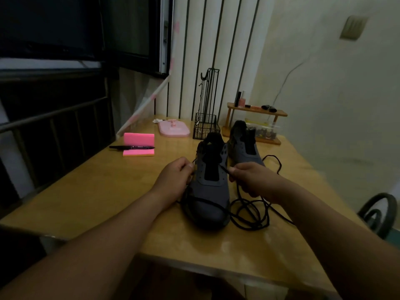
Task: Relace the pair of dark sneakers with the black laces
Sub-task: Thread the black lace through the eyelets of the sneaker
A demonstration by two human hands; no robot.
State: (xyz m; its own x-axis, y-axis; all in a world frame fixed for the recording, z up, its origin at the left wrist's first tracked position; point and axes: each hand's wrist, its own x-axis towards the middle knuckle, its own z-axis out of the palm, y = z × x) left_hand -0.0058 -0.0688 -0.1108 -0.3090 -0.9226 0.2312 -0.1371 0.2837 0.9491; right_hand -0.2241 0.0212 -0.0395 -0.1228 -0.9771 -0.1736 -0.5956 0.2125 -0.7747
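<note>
At the centre of the frame a dark grey sneaker (211, 187) stands on the glossy wooden counter (97, 191), toe toward the camera. The left hand (173, 180) pinches a black lace end at the shoe's left eyelets; the right hand (253, 180) grips the black lace (249, 215) just beside the right eyelets, its slack coiled on the counter at lower right. The second dark sneaker (245, 146) stands behind, to the right.
</note>
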